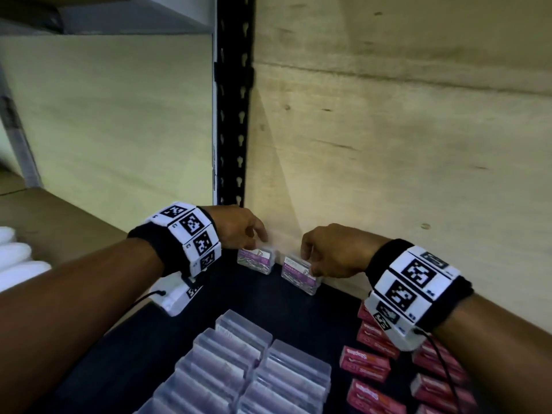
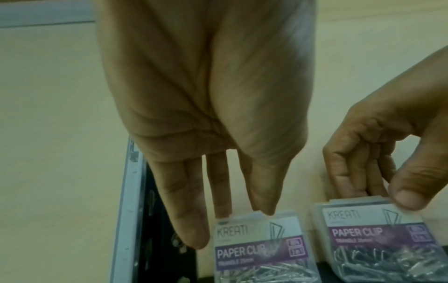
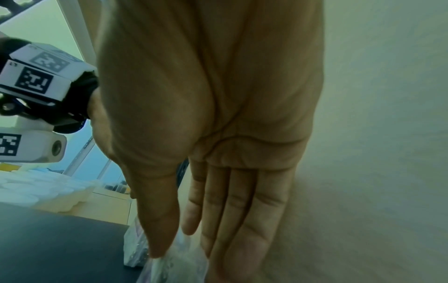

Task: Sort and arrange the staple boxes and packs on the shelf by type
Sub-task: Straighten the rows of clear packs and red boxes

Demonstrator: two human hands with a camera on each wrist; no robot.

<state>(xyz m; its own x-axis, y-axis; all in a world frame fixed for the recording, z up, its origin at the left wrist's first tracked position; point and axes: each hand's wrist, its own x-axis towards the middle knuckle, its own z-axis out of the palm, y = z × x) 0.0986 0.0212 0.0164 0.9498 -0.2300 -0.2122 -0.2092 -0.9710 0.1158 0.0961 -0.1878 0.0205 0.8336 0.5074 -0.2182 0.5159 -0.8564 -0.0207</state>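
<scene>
Two clear boxes of paper clips with purple labels stand side by side at the back of the black shelf (image 1: 268, 303). My left hand (image 1: 257, 245) pinches the top edge of the left paper clip box (image 1: 257, 259). In the left wrist view its thumb tip sits on the front of that box (image 2: 257, 249) and a finger goes behind it. My right hand (image 1: 309, 264) grips the top of the right paper clip box (image 1: 300, 277), thumb in front and fingers behind (image 2: 351, 181). Both boxes rest on the shelf, close to the wooden back panel.
Two rows of clear plastic boxes (image 1: 268, 369) fill the shelf's near middle. Several red staple boxes (image 1: 367, 363) lie at the right under my right wrist. A black slotted upright (image 1: 233, 115) stands behind the left box. White round objects (image 1: 18, 258) lie far left.
</scene>
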